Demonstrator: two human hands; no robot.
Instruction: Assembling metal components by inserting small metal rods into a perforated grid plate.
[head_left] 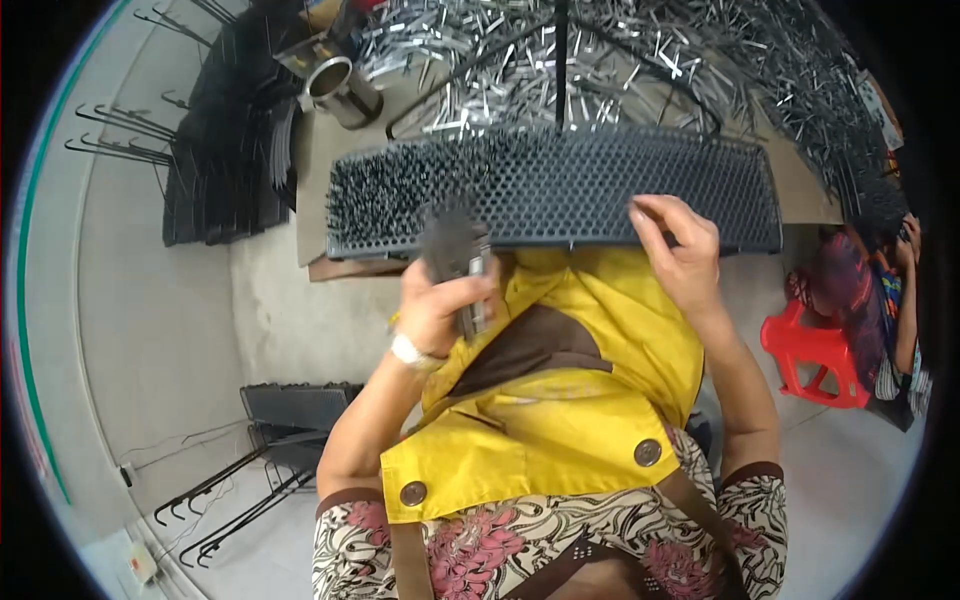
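Note:
A long black perforated panel (640,185) lies across the table in front of me, its holes in close rows. Short dark upright pieces (375,195) crowd its left part, while open holes show across the right. My left hand (430,305) is wrapped round a bundle of dark metal strips (455,245), blurred at its upper end, over the panel's front edge. Near the panel's front right, my right hand (685,255) has thumb and fingertips drawn together in a pinch. Whatever they hold, if anything, is too small to make out.
Behind the panel, loose silvery metal strips (490,80) spread over the table. A metal cup (345,95) stands at the back left. Dark hooked racks (225,160) are stacked at left, more panels (300,410) below. Another person (850,290) is at right near a red stool (810,355).

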